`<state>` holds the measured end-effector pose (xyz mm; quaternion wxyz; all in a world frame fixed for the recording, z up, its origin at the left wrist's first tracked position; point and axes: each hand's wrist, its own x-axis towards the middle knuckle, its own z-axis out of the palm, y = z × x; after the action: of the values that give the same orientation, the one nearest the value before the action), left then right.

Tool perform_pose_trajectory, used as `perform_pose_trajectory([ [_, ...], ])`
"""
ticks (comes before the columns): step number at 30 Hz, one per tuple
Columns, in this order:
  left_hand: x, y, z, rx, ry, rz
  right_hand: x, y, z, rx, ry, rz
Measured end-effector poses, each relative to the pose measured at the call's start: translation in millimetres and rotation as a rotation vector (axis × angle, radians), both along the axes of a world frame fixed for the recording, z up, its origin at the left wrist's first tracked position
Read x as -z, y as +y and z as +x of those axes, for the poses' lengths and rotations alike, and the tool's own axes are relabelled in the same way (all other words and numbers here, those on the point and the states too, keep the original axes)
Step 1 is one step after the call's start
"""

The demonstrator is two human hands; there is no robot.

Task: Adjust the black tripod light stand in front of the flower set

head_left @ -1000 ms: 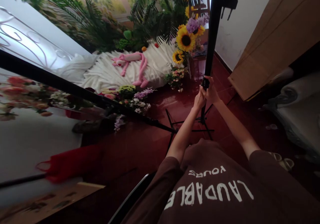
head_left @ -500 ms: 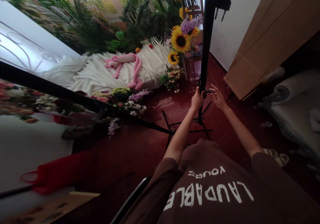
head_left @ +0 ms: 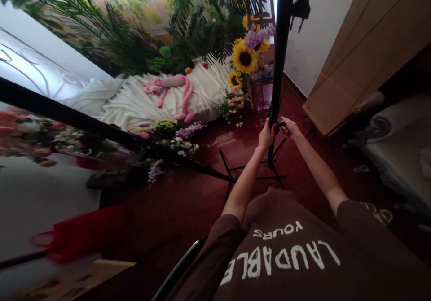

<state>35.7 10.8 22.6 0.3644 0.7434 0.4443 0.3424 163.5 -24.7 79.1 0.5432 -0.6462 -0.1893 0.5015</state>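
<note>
A black light stand pole (head_left: pixel 280 45) rises upright from tripod legs (head_left: pixel 269 168) on the red tiled floor. My left hand (head_left: pixel 266 136) is wrapped round the pole at its lower collar. My right hand (head_left: pixel 290 128) pinches a small black knob (head_left: pixel 280 124) sticking out of the pole's right side. Both arms reach forward from my brown shirt.
A second black stand (head_left: pixel 111 130) slants across the left. Beyond lie a white cloth (head_left: pixel 141 103) with a pink plush toy (head_left: pixel 175 88), sunflowers (head_left: pixel 244 58), small flower bunches (head_left: pixel 183 141) and palm plants (head_left: pixel 208 27). A wooden board (head_left: pixel 363 45) leans at the right, a red bag (head_left: pixel 81 231) at the left.
My hands slid down from a joint grip on the pole. The right hand let go, opened briefly, then closed its fingers on the side knob. The left hand stayed on the pole.
</note>
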Motion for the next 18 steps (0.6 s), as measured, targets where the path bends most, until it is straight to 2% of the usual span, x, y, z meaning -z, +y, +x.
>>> perform_pose_trajectory([
  [3,-2.9,-1.6,0.7,0.001,-0.004,-0.011,-4.9,4.4,0.9,-0.004,0.212,-0.063],
  [6,-9.2,-5.7,-0.6,-0.006,-0.01,-0.022,0.3,0.1,-1.8,0.098,0.261,0.004],
  [9,-11.9,-14.9,-12.6,0.025,-0.064,-0.027,16.6,-11.7,-6.6,0.156,0.258,0.036],
  [12,1.0,-29.9,-44.1,0.012,-0.12,-0.073,39.9,-29.1,-9.3,0.068,0.249,-0.002],
  [15,31.9,-48.7,-95.9,-0.228,-0.113,-0.171,63.5,-48.4,-10.1,-0.032,0.265,-0.054],
  [18,66.5,-68.6,-158.9,-0.619,-0.08,-0.262,82.1,-64.3,-12.6,-0.091,0.278,-0.122],
])
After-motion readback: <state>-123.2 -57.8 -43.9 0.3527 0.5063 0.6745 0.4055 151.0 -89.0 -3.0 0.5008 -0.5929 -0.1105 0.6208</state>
